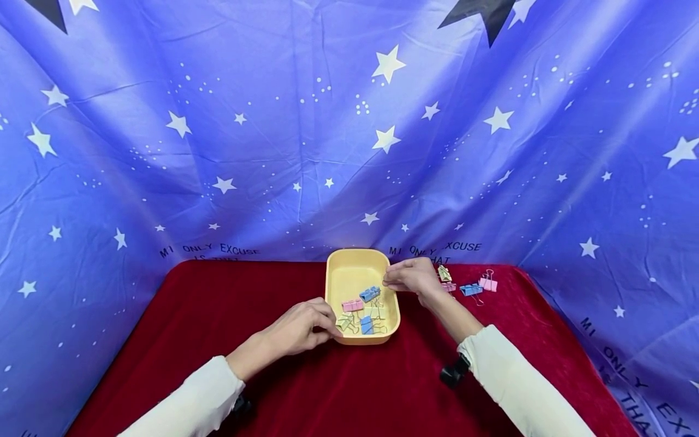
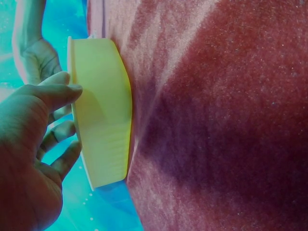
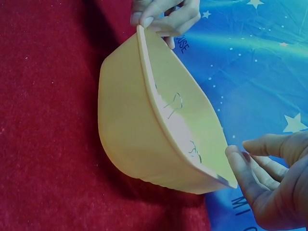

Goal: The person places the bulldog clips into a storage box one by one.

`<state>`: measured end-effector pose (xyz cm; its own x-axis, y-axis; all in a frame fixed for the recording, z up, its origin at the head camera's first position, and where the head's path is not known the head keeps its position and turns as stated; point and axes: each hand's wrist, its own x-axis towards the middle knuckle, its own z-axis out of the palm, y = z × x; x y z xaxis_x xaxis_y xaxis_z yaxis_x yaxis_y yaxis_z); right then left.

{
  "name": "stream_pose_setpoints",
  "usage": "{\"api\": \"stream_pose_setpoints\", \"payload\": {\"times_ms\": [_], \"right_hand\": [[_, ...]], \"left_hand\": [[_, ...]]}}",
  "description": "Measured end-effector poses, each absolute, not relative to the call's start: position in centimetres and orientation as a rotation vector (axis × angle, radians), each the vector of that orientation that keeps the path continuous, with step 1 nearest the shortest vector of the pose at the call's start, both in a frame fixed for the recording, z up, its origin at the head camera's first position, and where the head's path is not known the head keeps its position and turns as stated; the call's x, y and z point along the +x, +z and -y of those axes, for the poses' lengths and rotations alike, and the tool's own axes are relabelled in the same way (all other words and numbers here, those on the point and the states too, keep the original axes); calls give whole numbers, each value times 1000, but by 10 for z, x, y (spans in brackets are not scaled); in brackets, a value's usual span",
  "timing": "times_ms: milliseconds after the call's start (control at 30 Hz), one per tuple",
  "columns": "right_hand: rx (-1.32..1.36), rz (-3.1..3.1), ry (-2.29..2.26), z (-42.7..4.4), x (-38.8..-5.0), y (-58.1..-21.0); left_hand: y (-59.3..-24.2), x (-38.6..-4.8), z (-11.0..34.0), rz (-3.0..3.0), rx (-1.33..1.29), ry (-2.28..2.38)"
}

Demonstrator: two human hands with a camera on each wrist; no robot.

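Observation:
A yellow plastic container (image 1: 349,264) stands on the red cloth in front of me in the head view. Several binder clips lie inside it: pink (image 1: 352,305), blue (image 1: 370,294) and pale yellow-green (image 1: 346,321). My left hand (image 1: 306,325) pinches the container's rim at its near left corner. At the right rim is my right hand (image 1: 416,279), thumb and fingers loosely extended, no clip visible between them. In the right wrist view, its fingertips (image 3: 231,150) lie close to the rim; whether they touch it I cannot tell.
To the right of the container, partly behind the right hand, loose binder clips lie on the cloth: yellow (image 1: 445,275), blue (image 1: 471,290) and pink (image 1: 489,283). A blue star-patterned curtain (image 1: 262,152) surrounds the table's back and sides. Red cloth (image 1: 235,297) extends left of the container.

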<state>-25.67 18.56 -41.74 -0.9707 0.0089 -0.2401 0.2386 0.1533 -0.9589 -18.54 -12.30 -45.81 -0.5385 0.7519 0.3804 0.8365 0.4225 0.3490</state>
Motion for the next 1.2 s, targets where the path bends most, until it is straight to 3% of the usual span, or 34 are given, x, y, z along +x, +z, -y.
{"api": "stream_pose_setpoints", "payload": {"times_ms": [1200], "right_hand": [[263, -2035, -2152, -284, -225, -423]], "left_hand": [[-457, -187, 123, 2506, -1421, -752]]}}
